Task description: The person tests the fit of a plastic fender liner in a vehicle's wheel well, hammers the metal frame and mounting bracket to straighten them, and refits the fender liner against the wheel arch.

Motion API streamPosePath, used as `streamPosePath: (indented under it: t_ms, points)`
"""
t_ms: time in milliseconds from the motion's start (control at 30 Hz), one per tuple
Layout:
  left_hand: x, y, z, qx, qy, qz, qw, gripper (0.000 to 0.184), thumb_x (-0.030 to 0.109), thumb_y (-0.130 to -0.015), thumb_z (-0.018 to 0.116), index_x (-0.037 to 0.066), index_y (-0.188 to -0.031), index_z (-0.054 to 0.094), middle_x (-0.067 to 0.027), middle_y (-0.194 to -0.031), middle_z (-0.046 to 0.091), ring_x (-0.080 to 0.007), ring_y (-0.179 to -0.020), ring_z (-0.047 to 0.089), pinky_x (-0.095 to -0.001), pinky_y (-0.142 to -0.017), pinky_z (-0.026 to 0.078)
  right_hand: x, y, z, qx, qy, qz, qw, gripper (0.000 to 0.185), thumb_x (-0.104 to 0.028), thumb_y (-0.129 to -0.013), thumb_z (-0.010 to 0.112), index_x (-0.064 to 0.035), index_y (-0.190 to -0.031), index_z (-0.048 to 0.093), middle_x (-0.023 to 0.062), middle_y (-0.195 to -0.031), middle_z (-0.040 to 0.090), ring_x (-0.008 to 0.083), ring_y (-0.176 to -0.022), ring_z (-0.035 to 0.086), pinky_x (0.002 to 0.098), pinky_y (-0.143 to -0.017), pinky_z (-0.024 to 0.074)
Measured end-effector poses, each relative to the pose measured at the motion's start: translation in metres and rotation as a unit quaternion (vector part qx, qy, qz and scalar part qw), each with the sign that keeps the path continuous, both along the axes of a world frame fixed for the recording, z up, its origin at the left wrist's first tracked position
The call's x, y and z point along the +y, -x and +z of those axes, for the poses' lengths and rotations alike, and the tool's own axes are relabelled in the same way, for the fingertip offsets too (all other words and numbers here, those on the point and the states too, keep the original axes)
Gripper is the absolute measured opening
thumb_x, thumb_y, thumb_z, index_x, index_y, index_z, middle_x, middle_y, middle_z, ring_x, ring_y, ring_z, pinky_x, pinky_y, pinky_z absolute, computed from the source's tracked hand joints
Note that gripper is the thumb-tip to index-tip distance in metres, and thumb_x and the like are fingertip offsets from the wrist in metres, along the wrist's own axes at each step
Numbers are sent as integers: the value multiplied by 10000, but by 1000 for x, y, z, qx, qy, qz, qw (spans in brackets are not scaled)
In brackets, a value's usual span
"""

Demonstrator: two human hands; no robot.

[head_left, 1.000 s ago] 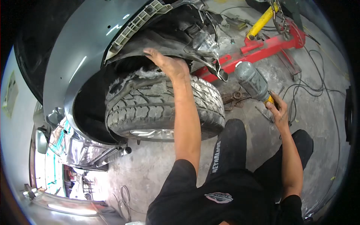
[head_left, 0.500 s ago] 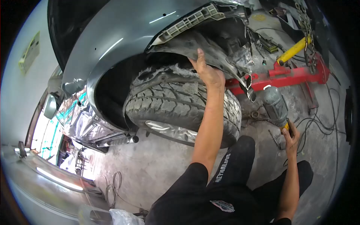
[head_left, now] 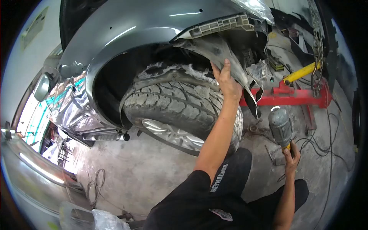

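Observation:
My left hand (head_left: pixel 230 85) reaches over the tyre and grips the lower edge of a bent, dusty wheel arch liner (head_left: pixel 214 49). Some of its fingers are hidden behind the liner. Below that arm is the front wheel's muddy tyre (head_left: pixel 168 103), with a silver rim. To the right, my right hand (head_left: pixel 292 157) is closed round the yellow handle of a work lamp (head_left: pixel 280 124). The lamp has a grey, bottle-shaped housing and a hook on top, and is held upright above the floor. A grey fender (head_left: pixel 142 19) arches over the wheel.
A red steel beam (head_left: pixel 295 97) with a yellow cylinder (head_left: pixel 303 74) and a hanging chain (head_left: pixel 316 42) lies right of the wheel. Black cables (head_left: pixel 326 145) trail over the concrete floor (head_left: pixel 145 172). A coiled hose (head_left: pixel 94 188) lies at lower left.
The view has shifted, so the car appears further right and lower. The liner hangs at a steeper slant with my left hand still on it. The lamp stays in my right hand, now more upright.

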State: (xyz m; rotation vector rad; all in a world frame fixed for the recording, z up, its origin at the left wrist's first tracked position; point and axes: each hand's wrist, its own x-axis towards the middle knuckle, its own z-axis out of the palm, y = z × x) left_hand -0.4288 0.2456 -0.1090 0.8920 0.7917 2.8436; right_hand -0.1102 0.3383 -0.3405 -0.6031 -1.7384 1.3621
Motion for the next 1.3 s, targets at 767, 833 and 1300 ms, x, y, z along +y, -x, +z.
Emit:
streamPosePath:
  t_ms: [767,833,1300]
  points:
    - [-7,8,-23,2,4,40,999,505,95,-965,693,-29,-1409,486,-117,-1334,616,-215,-1178,582,-333,-1056,415,9,-1,-16,-34,54,28,998,847,-473,-878,719,151,-1409,505,276,-1318,612,335,-1233,600,404,-1057,447]
    - [-6,9,-24,3,7,38,999,514,107,-971,695,-33,-1416,480,-118,-1350,607,-213,-1185,578,-332,-1061,410,11,-1,-17,-30,62,31,997,851,-479,-873,717,149,-1407,508,283,-1313,613,343,-1227,605,408,-1047,457]
    - [4,6,-2,50,-6,44,998,585,224,-1020,666,-16,-1493,417,-112,-1442,530,-195,-1272,502,-322,-1115,346,9,7,-19,-33,-5,-4,999,882,-552,-875,698,162,-1368,540,264,-1156,656,303,-1012,653,390,-885,512]
